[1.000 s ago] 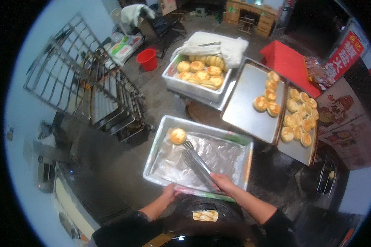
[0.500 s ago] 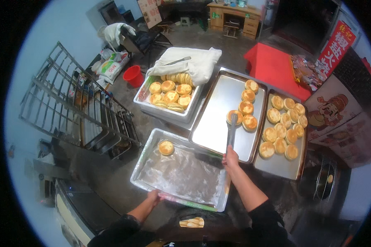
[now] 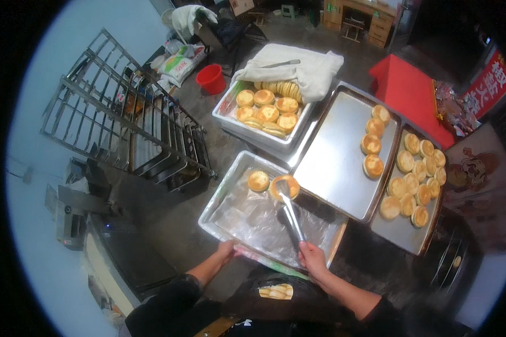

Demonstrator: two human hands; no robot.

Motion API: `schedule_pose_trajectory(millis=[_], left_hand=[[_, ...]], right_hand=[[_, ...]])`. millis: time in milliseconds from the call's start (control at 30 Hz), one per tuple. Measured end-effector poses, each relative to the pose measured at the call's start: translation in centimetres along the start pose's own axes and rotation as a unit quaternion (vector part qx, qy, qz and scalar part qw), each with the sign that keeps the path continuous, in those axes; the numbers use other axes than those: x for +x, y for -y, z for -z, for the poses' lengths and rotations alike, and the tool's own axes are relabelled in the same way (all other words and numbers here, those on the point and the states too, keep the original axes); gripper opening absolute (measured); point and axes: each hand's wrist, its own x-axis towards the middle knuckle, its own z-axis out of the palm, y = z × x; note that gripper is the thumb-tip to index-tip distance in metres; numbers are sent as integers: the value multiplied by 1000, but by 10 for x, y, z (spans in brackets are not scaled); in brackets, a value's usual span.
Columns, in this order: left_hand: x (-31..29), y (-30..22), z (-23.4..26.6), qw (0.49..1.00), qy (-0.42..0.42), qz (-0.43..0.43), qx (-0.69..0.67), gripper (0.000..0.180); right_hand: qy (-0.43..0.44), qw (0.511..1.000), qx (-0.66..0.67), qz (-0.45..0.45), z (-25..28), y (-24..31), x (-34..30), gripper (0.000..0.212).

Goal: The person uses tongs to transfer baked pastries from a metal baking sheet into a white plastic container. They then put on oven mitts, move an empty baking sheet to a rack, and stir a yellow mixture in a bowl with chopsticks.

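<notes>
With right grip squeezing metal tongs and left grip pinching the lined tub's rim, might drop the flatbread through slackness.

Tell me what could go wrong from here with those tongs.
The flatbread at the tips of the tongs, held in the right hand, overlaps the white tub's far rim in this view; a loose pinch might let it slip or knock that rim. It could also bump the other flatbread close beside it. The left hand is at the near rim, so a tug there might shift the tub.
</notes>
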Motion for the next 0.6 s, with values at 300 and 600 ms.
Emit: schedule_pose_trajectory(millis=[300,600], left_hand=[[25,-12,50,998,38,43,-19,31],[49,-15,71,996,31,79,-23,37]], right_hand=[[-55,989,14,-136,-103,-62,108,39],[-95,990,80,-68,-28,6,-37,41]])
